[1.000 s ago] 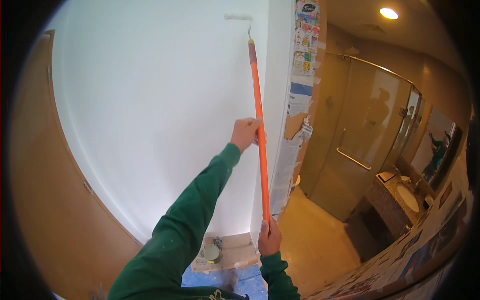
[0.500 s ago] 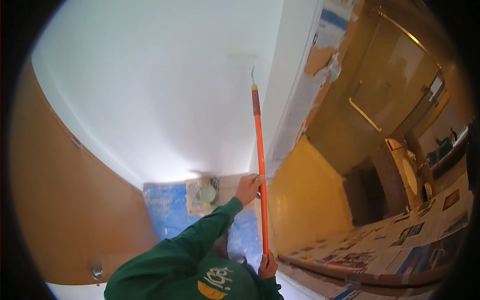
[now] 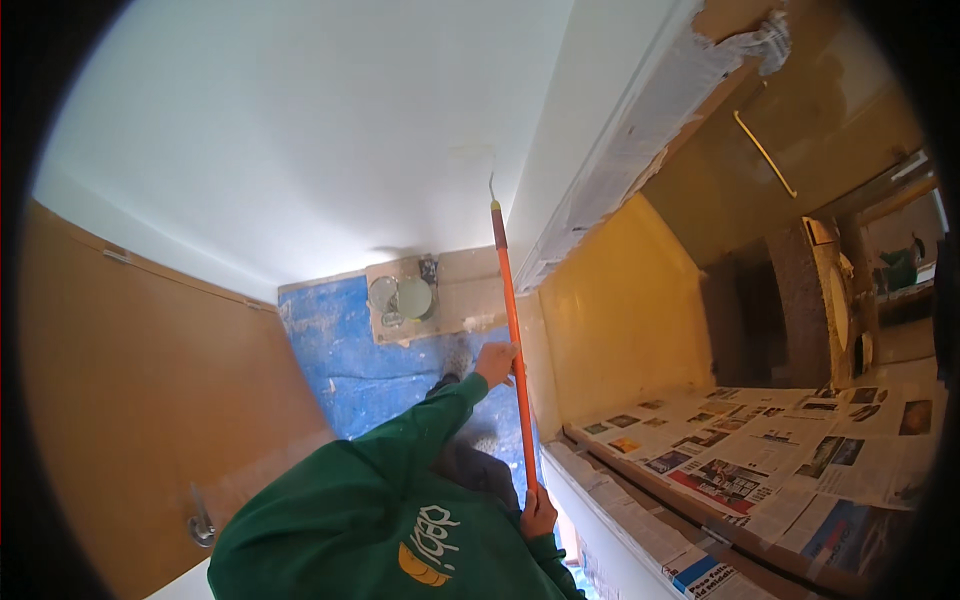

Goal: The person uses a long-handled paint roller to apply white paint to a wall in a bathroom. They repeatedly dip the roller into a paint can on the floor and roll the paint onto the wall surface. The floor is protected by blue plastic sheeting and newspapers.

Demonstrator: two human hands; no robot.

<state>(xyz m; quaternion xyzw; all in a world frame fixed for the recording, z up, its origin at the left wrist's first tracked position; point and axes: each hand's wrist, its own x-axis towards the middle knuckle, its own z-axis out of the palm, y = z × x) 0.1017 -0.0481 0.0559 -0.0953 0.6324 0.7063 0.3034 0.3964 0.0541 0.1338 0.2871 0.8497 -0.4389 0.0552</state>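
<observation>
My left hand (image 3: 495,365) is closed round the middle of an orange extension pole (image 3: 516,345). Lower down, my right hand (image 3: 538,514) grips the same pole near its bottom end. The pole slants upward and away to a brown and yellow handle, from which a thin bent metal rod leads to a pale paint roller (image 3: 470,151). That roller lies against the white wall (image 3: 330,130), close to the corner at the right, and hardly stands out from it. Both my arms are in green sleeves.
A blue drop cloth (image 3: 330,330) covers the floor, with a round paint container (image 3: 414,298) on cardboard (image 3: 385,332). A wooden door (image 3: 150,380) stands left. At right, newspaper (image 3: 780,440) covers a ledge beside a yellow panel (image 3: 630,310). Torn masking paper (image 3: 755,45) hangs from the trim.
The roller has come down the wall, closer to the floor, with both hands still on the pole. My view has tipped downward, showing more drop cloth and newspaper.
</observation>
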